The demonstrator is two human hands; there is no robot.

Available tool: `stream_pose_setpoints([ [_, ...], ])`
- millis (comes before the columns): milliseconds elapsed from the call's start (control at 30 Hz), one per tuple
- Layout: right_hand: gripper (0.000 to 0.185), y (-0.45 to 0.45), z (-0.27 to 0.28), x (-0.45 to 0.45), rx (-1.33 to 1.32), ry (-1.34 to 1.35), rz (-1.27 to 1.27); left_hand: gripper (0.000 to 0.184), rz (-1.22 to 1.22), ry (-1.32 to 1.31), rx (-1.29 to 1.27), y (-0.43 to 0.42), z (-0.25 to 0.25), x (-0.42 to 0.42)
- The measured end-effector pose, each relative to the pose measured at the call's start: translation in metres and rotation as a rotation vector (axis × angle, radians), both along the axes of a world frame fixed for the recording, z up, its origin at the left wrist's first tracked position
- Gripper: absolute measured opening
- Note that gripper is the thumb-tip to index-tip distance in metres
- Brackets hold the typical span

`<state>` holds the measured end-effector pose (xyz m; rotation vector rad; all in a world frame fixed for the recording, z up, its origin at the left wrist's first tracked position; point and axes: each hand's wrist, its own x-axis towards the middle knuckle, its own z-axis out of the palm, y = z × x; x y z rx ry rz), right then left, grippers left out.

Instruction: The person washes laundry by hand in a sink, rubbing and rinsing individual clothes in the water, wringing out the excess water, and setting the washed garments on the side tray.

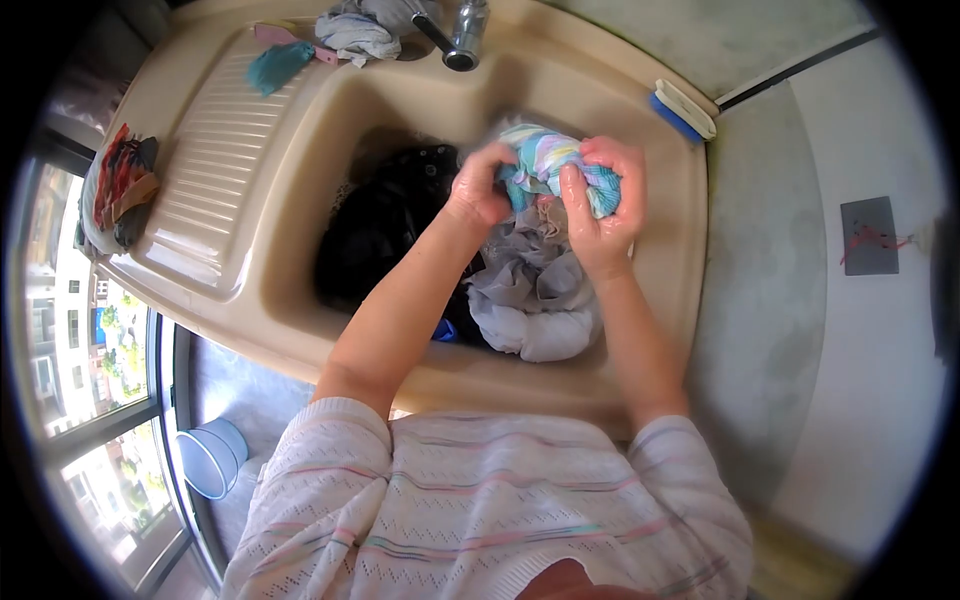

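A bunched, wet-looking cloth (548, 160) in teal, white, yellow and purple is held up over the right part of the beige sink (300, 190). My left hand (482, 186) has its fingers wrapped round the left end of it. Round the right end my right hand (612, 200) is closed, its thumb on the front of the cloth. Grey and white wet clothes (535, 300) lie in the basin just below both hands. To their left, dark clothes (375, 225) fill the basin's deeper part.
A metal faucet (462, 45) is at the back, beside a grey cloth (355, 32). On the left ledge are a teal cloth (278, 68) and a red and brown bundle (127, 190). A brush (684, 110) sits on the right rim. A blue bucket (212, 458) stands on the floor.
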<state>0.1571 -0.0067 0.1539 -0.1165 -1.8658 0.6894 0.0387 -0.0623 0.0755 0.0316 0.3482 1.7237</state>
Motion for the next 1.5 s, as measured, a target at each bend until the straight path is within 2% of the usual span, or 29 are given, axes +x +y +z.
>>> stream_pose_setpoints([
  [33,0.024,-0.003,-0.001,0.003,-0.033,0.016,0.006,0.035,-0.011,-0.008,0.023,-0.008,0.023,-0.001],
  [133,0.023,-0.006,-0.005,0.010,-0.283,0.090,0.008,0.037,0.143,-0.016,-0.212,-0.004,0.037,-0.005],
  [167,0.020,-0.012,-0.002,0.014,-0.506,0.076,0.016,0.034,0.263,-0.033,-0.231,0.002,0.042,-0.002],
  [267,0.017,0.002,-0.023,0.021,-1.156,0.338,0.119,0.027,0.478,0.509,-0.298,0.007,0.035,-0.005],
  [300,0.015,0.017,-0.043,0.025,-1.377,0.307,0.182,0.023,0.511,0.702,-0.344,0.004,0.049,0.005],
  [400,0.015,0.031,-0.070,0.024,-1.719,0.088,0.357,0.022,0.859,1.642,-0.253,-0.003,0.064,0.041],
  [433,0.017,0.019,-0.049,0.027,-1.598,-0.071,0.466,0.023,0.879,1.742,-0.184,-0.009,0.069,0.055],
  [533,0.024,0.014,-0.032,0.027,-1.394,-0.245,0.589,0.020,0.913,2.026,0.017,-0.022,0.086,0.087],
  [600,0.029,0.014,-0.024,0.029,-1.251,-0.353,0.668,0.015,0.905,2.127,0.146,-0.027,0.085,0.107],
  [667,0.030,0.019,-0.012,0.022,-1.280,-0.597,0.763,0.013,0.909,2.222,0.255,-0.031,0.083,0.120],
  [733,0.028,0.038,0.001,-0.003,-1.462,-0.993,0.867,0.011,0.935,2.313,0.349,-0.032,0.081,0.128],
  [833,0.019,0.022,0.017,-0.012,-1.163,-1.216,0.849,0.010,0.918,2.454,0.440,-0.035,0.071,0.135],
  [933,0.012,0.012,0.009,-0.017,-0.801,-1.294,0.786,0.011,0.780,2.566,0.564,-0.035,0.051,0.135],
  [1033,0.011,0.012,-0.009,-0.020,-0.572,-1.273,0.674,0.012,0.590,2.705,0.609,-0.027,0.027,0.133],
  [1133,0.011,0.010,-0.037,-0.022,-0.251,-1.176,0.606,0.012,0.569,2.799,0.622,-0.015,-0.009,0.133],
  [1233,0.013,0.020,-0.059,-0.024,-0.209,-1.065,0.460,0.013,0.667,2.761,0.611,-0.015,-0.011,0.121],
  [1300,0.014,0.039,-0.049,-0.024,-0.620,-1.017,0.248,0.011,0.613,2.631,0.644,-0.023,0.011,0.100],
  [1367,0.022,0.077,-0.035,-0.019,-1.036,-0.812,0.132,0.010,0.674,2.462,0.410,-0.020,0.022,0.077],
  [1400,0.025,0.108,-0.039,-0.015,-1.152,-0.616,0.113,0.012,0.798,2.314,0.137,-0.019,0.032,0.064],
  [1433,0.026,0.108,-0.006,-0.009,-1.191,-0.489,0.059,0.015,0.902,2.139,-0.121,-0.020,0.044,0.050],
  [1467,0.025,0.130,0.009,0.001,-1.210,-0.370,0.141,0.025,0.562,1.982,-0.392,-0.027,0.056,0.032],
  [1500,0.025,0.149,0.023,0.006,-1.221,-0.251,0.225,0.033,0.367,1.891,-0.559,-0.026,0.060,0.014],
])
